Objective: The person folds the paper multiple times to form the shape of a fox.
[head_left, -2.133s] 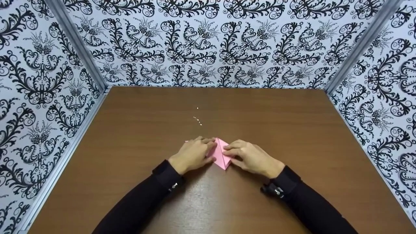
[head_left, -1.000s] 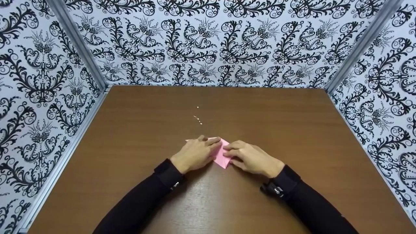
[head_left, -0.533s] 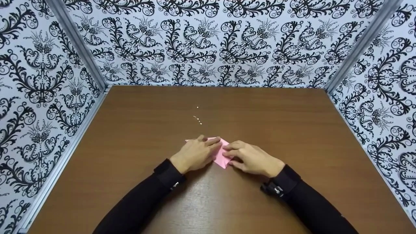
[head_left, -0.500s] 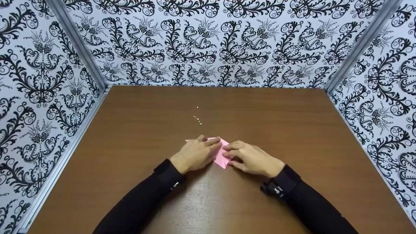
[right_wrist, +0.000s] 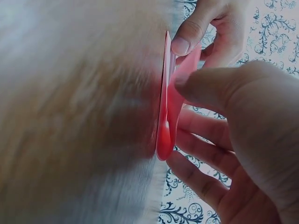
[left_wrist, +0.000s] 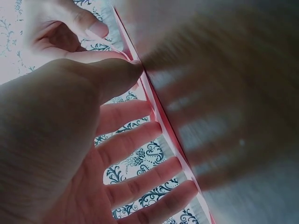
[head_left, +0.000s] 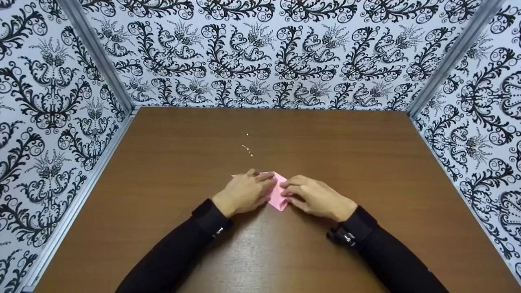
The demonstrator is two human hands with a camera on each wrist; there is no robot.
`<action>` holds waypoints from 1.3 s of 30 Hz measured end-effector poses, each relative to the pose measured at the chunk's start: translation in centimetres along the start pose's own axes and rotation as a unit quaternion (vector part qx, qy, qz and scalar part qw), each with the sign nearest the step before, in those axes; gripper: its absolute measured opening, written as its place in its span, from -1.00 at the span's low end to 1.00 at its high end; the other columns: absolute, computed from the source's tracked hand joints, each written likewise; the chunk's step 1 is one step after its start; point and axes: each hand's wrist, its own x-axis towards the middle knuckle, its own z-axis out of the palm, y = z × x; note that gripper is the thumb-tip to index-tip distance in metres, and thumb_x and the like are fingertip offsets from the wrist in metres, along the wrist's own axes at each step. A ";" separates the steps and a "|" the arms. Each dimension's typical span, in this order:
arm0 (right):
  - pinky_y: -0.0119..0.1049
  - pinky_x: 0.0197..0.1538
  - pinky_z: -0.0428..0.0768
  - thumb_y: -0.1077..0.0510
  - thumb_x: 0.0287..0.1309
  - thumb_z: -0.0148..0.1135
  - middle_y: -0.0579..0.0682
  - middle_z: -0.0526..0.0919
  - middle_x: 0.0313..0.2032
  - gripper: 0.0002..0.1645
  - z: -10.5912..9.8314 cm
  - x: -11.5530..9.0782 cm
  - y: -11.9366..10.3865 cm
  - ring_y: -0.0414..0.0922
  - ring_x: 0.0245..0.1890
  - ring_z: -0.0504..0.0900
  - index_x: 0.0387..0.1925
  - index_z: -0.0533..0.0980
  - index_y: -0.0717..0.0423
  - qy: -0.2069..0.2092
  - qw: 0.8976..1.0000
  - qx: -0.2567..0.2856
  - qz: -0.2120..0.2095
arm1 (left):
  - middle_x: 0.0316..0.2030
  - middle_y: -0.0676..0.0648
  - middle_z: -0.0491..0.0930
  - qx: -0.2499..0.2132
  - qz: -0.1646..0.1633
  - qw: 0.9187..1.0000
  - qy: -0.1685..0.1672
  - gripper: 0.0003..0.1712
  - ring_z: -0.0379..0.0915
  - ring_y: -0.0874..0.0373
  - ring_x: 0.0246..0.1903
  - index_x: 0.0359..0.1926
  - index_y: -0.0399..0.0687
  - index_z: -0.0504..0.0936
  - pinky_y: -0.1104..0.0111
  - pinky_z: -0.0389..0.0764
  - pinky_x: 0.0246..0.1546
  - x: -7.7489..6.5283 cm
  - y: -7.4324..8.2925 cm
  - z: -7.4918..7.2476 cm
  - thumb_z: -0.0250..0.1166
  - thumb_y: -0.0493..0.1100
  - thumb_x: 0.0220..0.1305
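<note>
A folded piece of pink paper (head_left: 277, 199) lies on the table between the two hands, one corner pointing toward the person. My left hand (head_left: 243, 194) rests over its left part and hides much of it; in the left wrist view the spread fingertips and thumb press along the thin paper edge (left_wrist: 169, 128). With thumb and fingers, my right hand (head_left: 319, 198) pinches a flap at the paper's right side. Seen from the right wrist, that flap (right_wrist: 165, 140) bends up in a rounded loop, with the left thumb (right_wrist: 181, 45) just beyond.
The brown wooden table (head_left: 195, 138) reaches to a patterned back wall (head_left: 260, 53), with similar walls at both sides. A few small white specks (head_left: 249, 150) show on the tabletop beyond the hands. Grey metal posts stand at the back corners.
My left fingers have slid a little to the right over the paper. The diagonal fold line seen earlier no longer shows, and the right flap now curls up under my right hand.
</note>
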 end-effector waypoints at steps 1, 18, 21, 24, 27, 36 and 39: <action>-0.07 0.22 0.78 0.18 0.40 0.47 0.09 0.80 0.19 -0.79 0.0 0.0 0.0 -0.02 0.20 0.76 0.02 0.80 0.04 0.006 1.000 0.002 -0.002 | 0.58 0.00 0.48 -0.005 0.000 1.000 0.003 -0.35 0.60 -0.21 0.35 0.56 0.14 0.51 -0.07 0.86 -0.09 0.0 0.0 0.0 0.26 0.20 0.59; -0.16 -0.04 0.81 0.24 0.35 0.49 -0.04 0.81 -0.10 -0.78 -0.1 0.0 0.1 -0.14 -0.10 0.78 0.00 0.72 0.10 0.042 0.999 -0.008 0.030 | 0.49 0.02 0.59 -0.022 -0.024 0.999 0.014 -0.41 0.65 -0.10 0.27 0.37 0.08 0.63 -0.02 0.87 -0.17 0.1 -0.1 0.1 0.34 0.26 0.52; -0.20 -0.14 0.79 0.26 0.32 0.51 -0.05 0.77 -0.19 -0.77 -0.1 0.1 0.1 -0.16 -0.19 0.74 -0.03 0.69 0.11 0.058 0.998 -0.008 0.039 | 0.51 0.04 0.57 -0.025 -0.027 0.999 0.012 -0.45 0.64 -0.06 0.29 0.32 0.10 0.65 -0.01 0.87 -0.16 0.2 -0.2 0.1 0.33 0.27 0.52; -0.22 -0.17 0.79 0.30 0.27 0.53 -0.03 0.76 -0.20 -0.73 -0.2 0.2 0.2 -0.15 -0.21 0.75 -0.03 0.66 0.12 0.070 0.997 -0.003 0.045 | 0.54 0.02 0.54 -0.035 -0.029 0.999 0.010 -0.48 0.62 -0.06 0.31 0.28 0.10 0.67 -0.02 0.87 -0.13 0.2 -0.3 0.2 0.33 0.26 0.52; -0.21 -0.15 0.81 0.36 0.22 0.54 0.02 0.80 -0.16 -0.65 -0.1 0.3 0.4 -0.13 -0.18 0.79 0.01 0.63 0.15 0.083 0.995 0.004 0.050 | 0.55 -0.04 0.52 -0.044 -0.031 0.999 0.007 -0.51 0.61 -0.09 0.33 0.23 0.09 0.68 -0.04 0.86 -0.08 0.2 -0.4 0.3 0.32 0.26 0.53; -0.16 -0.23 0.78 0.45 0.21 0.48 0.25 0.77 -0.07 -0.19 -0.3 0.2 1.0 0.03 -0.25 0.77 0.46 0.40 0.32 0.132 0.983 0.018 0.127 | 0.47 -0.17 0.59 -0.084 -0.019 0.996 0.031 -0.67 0.63 -0.16 0.22 0.02 0.06 0.72 -0.12 0.76 0.04 0.0 -0.5 0.0 0.42 0.15 0.47; -0.02 -0.02 0.80 0.45 0.16 0.52 0.37 0.65 0.20 -0.05 -0.4 0.1 1.1 0.16 -0.04 0.75 0.55 0.33 0.31 0.137 0.978 -0.002 0.157 | 0.48 -0.19 0.58 -0.088 -0.019 0.995 0.030 -0.67 0.62 -0.18 0.25 0.02 0.04 0.72 -0.15 0.75 0.08 0.0 -0.5 0.0 0.43 0.14 0.46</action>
